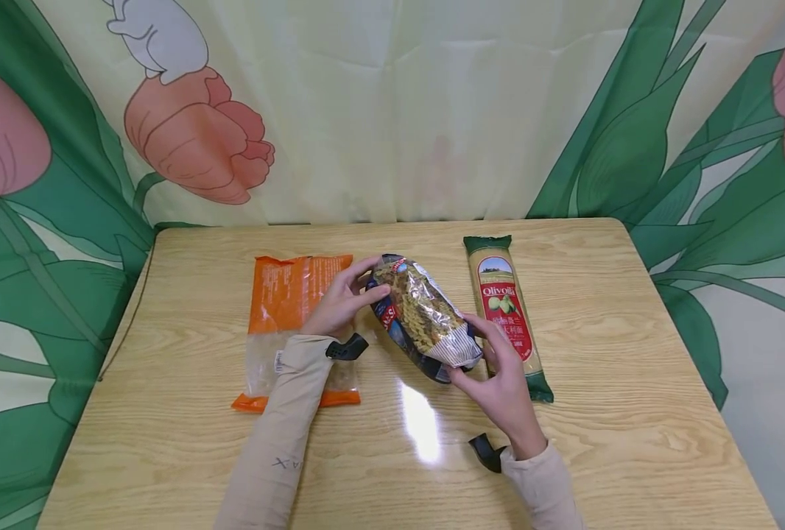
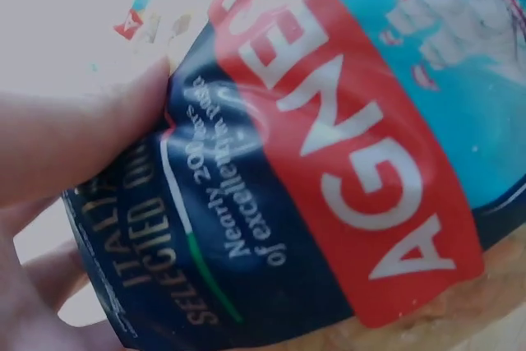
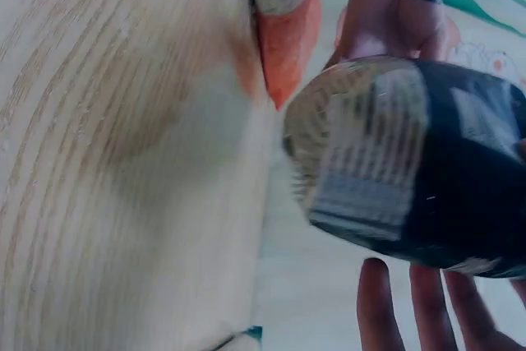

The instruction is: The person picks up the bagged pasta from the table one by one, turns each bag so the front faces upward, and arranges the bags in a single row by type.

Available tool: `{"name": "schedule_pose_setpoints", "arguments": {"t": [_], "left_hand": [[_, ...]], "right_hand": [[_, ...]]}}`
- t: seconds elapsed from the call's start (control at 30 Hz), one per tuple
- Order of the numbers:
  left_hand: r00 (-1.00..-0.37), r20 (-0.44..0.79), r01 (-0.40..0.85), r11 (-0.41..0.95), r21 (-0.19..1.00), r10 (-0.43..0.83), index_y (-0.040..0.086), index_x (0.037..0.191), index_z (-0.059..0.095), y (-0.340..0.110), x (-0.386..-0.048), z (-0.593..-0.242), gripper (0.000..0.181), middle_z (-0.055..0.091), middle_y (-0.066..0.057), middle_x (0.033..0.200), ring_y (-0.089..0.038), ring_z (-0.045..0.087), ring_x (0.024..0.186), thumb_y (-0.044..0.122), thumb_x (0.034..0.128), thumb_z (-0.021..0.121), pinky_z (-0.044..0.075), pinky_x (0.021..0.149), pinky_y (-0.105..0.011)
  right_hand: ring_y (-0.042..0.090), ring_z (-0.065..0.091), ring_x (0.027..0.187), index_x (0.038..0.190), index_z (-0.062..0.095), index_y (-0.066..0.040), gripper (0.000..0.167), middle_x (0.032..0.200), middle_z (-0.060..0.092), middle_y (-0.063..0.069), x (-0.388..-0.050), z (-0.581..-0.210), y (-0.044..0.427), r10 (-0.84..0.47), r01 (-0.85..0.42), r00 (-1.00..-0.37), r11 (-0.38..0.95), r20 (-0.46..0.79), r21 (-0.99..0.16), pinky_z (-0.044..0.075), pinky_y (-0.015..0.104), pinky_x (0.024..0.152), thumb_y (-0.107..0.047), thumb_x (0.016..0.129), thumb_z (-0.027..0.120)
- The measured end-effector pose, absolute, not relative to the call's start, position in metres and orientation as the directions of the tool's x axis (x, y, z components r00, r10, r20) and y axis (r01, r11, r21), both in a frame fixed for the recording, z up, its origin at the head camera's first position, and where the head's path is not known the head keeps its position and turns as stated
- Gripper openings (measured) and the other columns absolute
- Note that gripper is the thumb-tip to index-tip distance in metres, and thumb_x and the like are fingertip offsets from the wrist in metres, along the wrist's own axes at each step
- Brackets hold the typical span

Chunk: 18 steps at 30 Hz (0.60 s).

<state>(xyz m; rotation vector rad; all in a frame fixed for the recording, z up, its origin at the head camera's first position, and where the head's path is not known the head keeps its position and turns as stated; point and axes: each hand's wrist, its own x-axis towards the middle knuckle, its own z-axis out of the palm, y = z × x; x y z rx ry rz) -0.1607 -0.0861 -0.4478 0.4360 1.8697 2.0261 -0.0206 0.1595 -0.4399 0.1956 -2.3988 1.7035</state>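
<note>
A dark blue bag of spiral pasta is held at a tilt above the middle of the table. In the left wrist view its red label reads AGNES. My left hand grips the bag's upper left end, thumb on the near side. At the lower right end my right hand holds it between thumb and fingers. The right wrist view shows the bag's striped end with the right fingers along one side. Part of the left fingers is hidden behind the bag.
An orange and clear bag lies flat on the left, partly beneath the left forearm. To the right lies a long Olivoila spaghetti pack, close to the right hand. The wooden table meets a flower-print curtain behind.
</note>
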Motion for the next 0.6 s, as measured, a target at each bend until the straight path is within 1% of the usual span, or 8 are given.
{"name": "schedule_pose_setpoints", "arguments": {"t": [0.17,0.33,0.5,0.6], "left_hand": [[-0.902,-0.023,-0.055,-0.062,0.997,0.432,0.004,0.148,0.045,-0.087,-0.158,-0.447,0.056,0.047,-0.018,0.144,-0.027,0.057,0.114,0.004,0.0952,0.064,0.055,0.086,-0.027],[-0.903,-0.002,-0.012,-0.021,1.000,0.429,0.005,0.146,0.047,-0.088,-0.158,-0.447,0.054,0.047,-0.017,0.145,-0.032,0.056,0.120,0.005,0.0950,0.065,0.055,0.088,-0.030],[-0.901,-0.006,0.030,0.077,0.997,0.433,0.009,0.145,0.050,-0.089,-0.158,-0.442,0.054,0.049,-0.012,0.144,-0.033,0.056,0.121,0.010,0.0939,0.068,0.056,0.090,-0.037],[-0.906,-0.036,0.019,0.125,0.992,0.421,0.012,0.142,0.054,-0.090,-0.158,-0.438,0.054,0.053,-0.011,0.140,-0.033,0.057,0.120,0.013,0.0913,0.072,0.056,0.091,-0.041]], "right_hand": [[0.014,0.056,0.112,0.136,0.058,-0.021,0.071,0.129,0.059,-0.001,-0.016,-0.432,0.157,0.051,-0.204,-0.968,0.398,0.244,-0.894,0.056,0.024,0.086,-0.002,0.073,0.086],[0.016,0.057,0.109,0.133,0.059,-0.022,0.068,0.126,0.060,-0.002,-0.013,-0.427,0.154,0.079,-0.182,-0.969,0.406,0.233,-0.895,0.058,0.028,0.081,-0.007,0.073,0.088],[0.018,0.059,0.103,0.128,0.062,-0.016,0.062,0.122,0.062,0.002,-0.013,-0.429,0.151,0.111,-0.189,-0.963,0.369,0.245,-0.910,0.059,0.027,0.073,0.000,0.073,0.086],[0.017,0.060,0.100,0.125,0.063,-0.012,0.060,0.120,0.063,0.006,-0.013,-0.432,0.151,0.127,-0.184,-0.963,0.331,0.237,-0.926,0.060,0.026,0.070,0.006,0.072,0.083]]}}
